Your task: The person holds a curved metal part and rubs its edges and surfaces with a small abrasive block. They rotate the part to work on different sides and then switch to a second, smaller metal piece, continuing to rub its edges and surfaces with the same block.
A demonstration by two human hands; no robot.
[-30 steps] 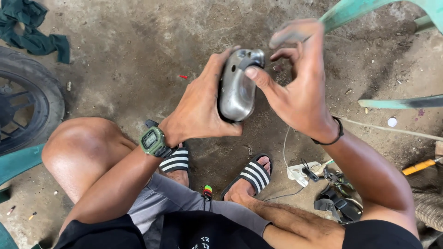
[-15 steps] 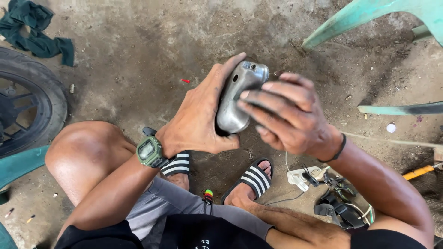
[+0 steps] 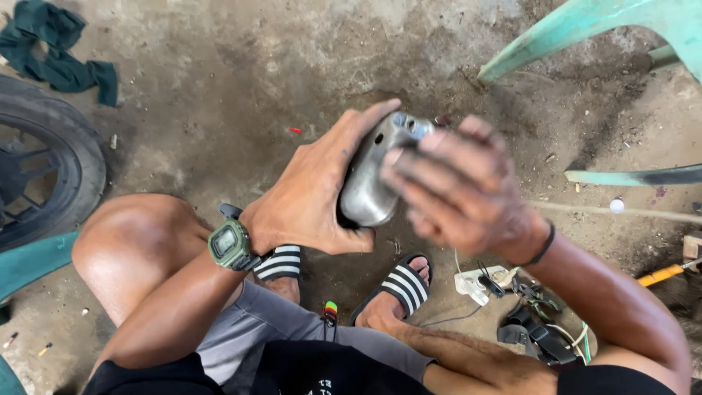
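Left hand (image 3: 314, 201) grips metal housing (image 3: 369, 183) from 9 o'clock, held above the sandals (image 3: 398, 285). Right hand (image 3: 457, 190), blurred, fingers spread over its 3 o'clock side; grip unclear. Seems rubbing/inspecting step; next needs firm hold w/ left.

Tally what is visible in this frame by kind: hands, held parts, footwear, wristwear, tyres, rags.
Hands: 2, left hand and right hand
Grey metal housing, held in the left hand: 1
Striped sandals: 2
Green wristwatch: 1
Black wristband: 1
Tyre: 1
Dark green rag: 1
Total: 9
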